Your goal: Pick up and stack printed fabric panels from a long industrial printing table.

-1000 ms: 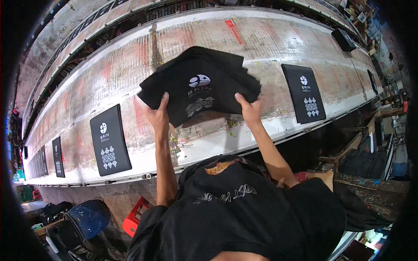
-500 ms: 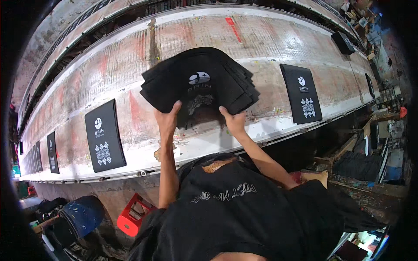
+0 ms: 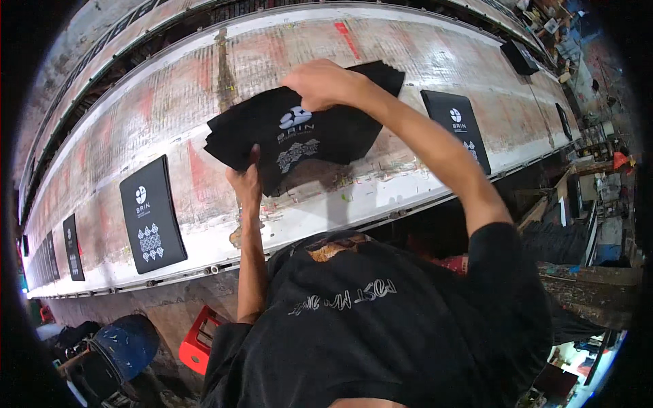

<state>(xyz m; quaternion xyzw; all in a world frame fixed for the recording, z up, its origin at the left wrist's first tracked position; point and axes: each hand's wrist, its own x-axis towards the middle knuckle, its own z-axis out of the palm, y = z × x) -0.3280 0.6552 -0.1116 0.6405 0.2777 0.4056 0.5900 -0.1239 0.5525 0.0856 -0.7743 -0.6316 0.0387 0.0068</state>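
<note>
A loose stack of black printed sheets hangs bent in front of me, just over the long table. The top one carries a white round emblem and a diamond pattern. My left hand grips the near left edge, thumb on top and fingers hidden beneath. Reaching across, my right hand is closed over the far edge, near the emblem. The layers fan out at both the left and right corners. I cannot make out whether the sheets are cloth or something stiffer.
The long, paint-stained table curves across the view. Flat black printed pieces lie along it, one at the left and one at the right. A black box stands far right. Below are a red stool and a blue drum.
My right hand has left the near right edge and moved up and left to the far edge of the stack. The stack now tilts, its right side raised. My left hand keeps its hold.
</note>
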